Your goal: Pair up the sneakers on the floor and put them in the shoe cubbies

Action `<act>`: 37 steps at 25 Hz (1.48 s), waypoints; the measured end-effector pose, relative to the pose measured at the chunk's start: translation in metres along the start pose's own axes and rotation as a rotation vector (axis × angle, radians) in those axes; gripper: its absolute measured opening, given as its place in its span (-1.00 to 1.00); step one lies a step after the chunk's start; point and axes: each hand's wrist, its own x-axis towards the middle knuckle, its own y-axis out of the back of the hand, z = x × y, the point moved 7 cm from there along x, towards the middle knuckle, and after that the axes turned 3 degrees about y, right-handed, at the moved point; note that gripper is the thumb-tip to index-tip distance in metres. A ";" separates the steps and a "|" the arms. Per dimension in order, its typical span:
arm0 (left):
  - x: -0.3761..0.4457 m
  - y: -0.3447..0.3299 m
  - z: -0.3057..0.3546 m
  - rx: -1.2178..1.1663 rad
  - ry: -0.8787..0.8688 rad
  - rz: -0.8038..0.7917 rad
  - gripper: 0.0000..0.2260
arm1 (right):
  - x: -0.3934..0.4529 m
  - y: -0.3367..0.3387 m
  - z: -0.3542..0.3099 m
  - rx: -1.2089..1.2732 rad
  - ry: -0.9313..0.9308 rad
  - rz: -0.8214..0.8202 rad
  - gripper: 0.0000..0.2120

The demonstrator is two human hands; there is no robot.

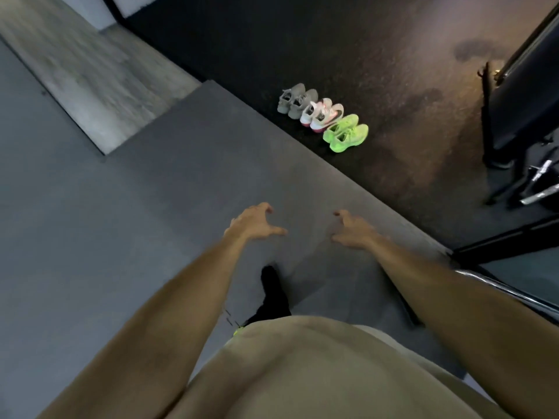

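Three pairs of sneakers stand in a row on the dark speckled floor ahead: a grey pair at the left, a white and pink pair in the middle, a neon green pair at the right. My left hand and my right hand are held out in front of me over the grey mat, well short of the sneakers. Both hands hold nothing, their fingers loosely curled. No shoe cubbies are in view.
A grey mat covers the floor under me and ends in a diagonal edge beside the sneakers. A black metal rack with gym equipment stands at the right. A lighter concrete strip runs at the upper left. My dark shoe shows below my hands.
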 end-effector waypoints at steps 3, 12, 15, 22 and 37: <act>0.063 0.062 -0.008 0.014 -0.026 -0.013 -0.24 | 0.057 0.033 -0.038 0.092 -0.070 0.016 -0.19; 0.241 0.191 0.048 0.107 -0.145 -0.077 -0.23 | 0.196 0.149 -0.098 0.199 -0.119 0.108 -0.21; 0.303 0.223 0.084 0.139 -0.183 -0.072 -0.24 | 0.247 0.195 -0.096 0.238 -0.148 0.121 -0.28; 0.430 0.288 0.187 0.224 -0.251 -0.141 -0.25 | 0.330 0.311 -0.091 0.312 -0.236 0.196 -0.28; 0.689 0.325 0.394 0.480 -0.500 -0.364 -0.30 | 0.505 0.472 -0.020 0.583 -0.527 0.269 -0.34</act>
